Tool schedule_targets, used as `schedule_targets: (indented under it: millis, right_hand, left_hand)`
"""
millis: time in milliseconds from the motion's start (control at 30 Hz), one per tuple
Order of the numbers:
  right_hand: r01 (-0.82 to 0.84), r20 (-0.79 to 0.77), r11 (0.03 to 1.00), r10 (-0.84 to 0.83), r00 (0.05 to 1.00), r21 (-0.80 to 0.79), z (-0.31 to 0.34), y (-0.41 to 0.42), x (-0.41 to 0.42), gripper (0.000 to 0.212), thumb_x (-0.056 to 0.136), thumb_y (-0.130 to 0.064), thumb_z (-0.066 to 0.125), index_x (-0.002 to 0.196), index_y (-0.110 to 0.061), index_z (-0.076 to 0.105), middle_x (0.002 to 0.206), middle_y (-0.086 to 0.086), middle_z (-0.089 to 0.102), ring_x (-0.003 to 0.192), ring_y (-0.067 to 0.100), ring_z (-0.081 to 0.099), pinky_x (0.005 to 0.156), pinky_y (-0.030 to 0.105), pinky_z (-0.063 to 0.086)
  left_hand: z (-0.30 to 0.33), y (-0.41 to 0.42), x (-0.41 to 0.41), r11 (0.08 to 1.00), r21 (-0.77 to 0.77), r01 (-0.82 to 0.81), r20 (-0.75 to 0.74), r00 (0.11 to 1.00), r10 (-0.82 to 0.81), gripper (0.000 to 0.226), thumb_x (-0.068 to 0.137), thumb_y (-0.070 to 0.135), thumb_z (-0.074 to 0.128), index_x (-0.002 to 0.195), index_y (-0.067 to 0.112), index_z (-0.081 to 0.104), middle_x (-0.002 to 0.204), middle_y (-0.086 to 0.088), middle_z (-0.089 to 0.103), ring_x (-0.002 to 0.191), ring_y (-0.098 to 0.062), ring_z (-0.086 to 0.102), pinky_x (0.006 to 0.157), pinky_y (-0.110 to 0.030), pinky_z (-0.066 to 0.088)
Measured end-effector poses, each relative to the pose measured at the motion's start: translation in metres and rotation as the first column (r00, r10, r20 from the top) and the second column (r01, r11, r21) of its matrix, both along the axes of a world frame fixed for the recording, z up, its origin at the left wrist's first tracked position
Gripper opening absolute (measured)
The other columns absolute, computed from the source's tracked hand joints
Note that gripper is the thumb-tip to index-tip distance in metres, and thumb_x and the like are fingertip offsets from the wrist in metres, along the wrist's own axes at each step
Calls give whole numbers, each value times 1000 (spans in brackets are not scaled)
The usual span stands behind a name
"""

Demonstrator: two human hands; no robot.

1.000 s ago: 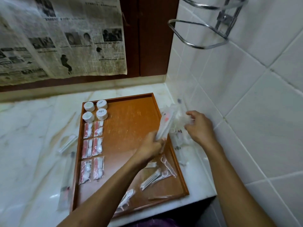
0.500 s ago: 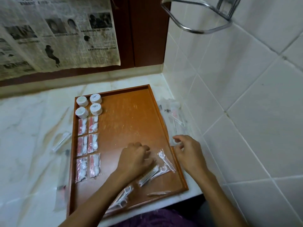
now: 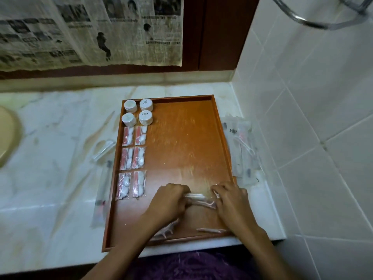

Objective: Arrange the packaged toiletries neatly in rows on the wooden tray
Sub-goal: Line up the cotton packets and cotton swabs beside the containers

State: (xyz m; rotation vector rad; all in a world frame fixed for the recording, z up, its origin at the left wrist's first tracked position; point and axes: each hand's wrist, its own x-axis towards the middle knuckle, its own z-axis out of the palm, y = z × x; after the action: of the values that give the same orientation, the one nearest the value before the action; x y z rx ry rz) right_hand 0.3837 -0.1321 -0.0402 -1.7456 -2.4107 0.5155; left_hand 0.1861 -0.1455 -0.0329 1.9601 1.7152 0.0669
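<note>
Head view, left to right: clear packets [image 3: 102, 186] lie on the marble bench [image 3: 60, 138] beside the wooden tray [image 3: 221, 126]. On the tray's left side, four round white tubs [image 3: 137, 112] sit far, six red-and-white sachets [image 3: 133, 161] nearer. Left hand [image 3: 169, 201] and right hand [image 3: 232, 201], fingers curled, each grip an end of a clear packet [image 3: 198, 200] near the tray's near right. More packets [image 3: 241, 146] lie right of the tray.

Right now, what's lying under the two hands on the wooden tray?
Between the left hand and right hand, clear packets with white and pink items lie on the wooden tray. The hands cover the packet ends, so how many there are cannot be seen.
</note>
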Motion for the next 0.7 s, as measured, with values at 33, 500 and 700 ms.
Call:
schedule_targets:
  millis: [33, 500, 700]
  right_hand:
    - [-10, -36, 1000, 9, 999, -17, 0, 1, 0, 30, 85, -3, 61, 107, -21, 70, 110, -2, 64, 101, 20, 58, 83, 35, 42]
    - [56, -161, 998, -60, 985, -31, -6, -5, -22, 41, 90, -30, 63, 129, -17, 57, 123, 7, 51, 111, 24, 50, 92, 32, 43]
    - [-304, -152, 947, 287, 946, -103, -9, -7, -32, 21, 88, -25, 67, 109, -27, 70, 101, -10, 51, 93, 8, 45, 73, 16, 34]
  left_hand:
    - [2, -2, -6, 999, -31, -24, 56, 998, 26, 12, 89, 26, 58, 92, 21, 68, 87, -5, 71, 84, -23, 62, 70, -35, 45]
    - [-3, -76, -61, 971, -115, -208, 87, 972, 218, 23, 81, 44, 49, 93, 25, 55, 87, 1, 68, 74, -15, 60, 66, -34, 51]
    - [-10, -83, -57, 991, -15, -136, 64, 988, 137, 30, 90, 48, 55, 111, 25, 57, 99, 0, 70, 87, -19, 64, 69, -33, 48]
